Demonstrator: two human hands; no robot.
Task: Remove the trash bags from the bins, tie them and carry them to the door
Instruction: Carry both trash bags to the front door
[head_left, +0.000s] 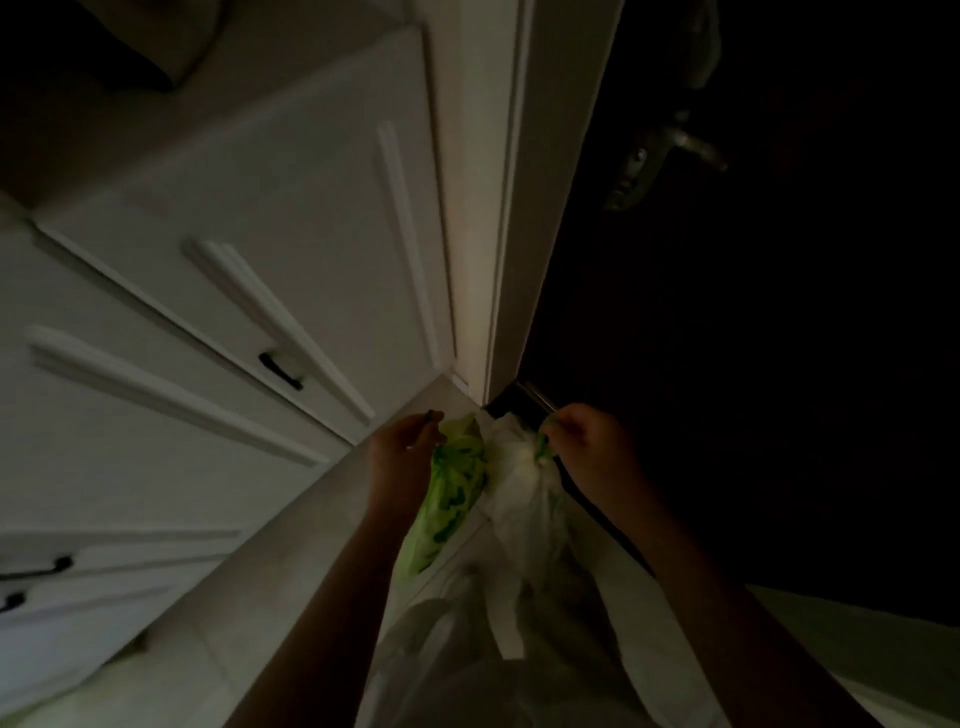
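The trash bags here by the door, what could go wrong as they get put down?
The right hand pinches only the top of the white bag; thin plastic might tear or slip. The green-printed bag is beside the left hand, whose grip is unclear, so it might drop. The dark door area is dim; bags left at the threshold could block it or be tripped over.
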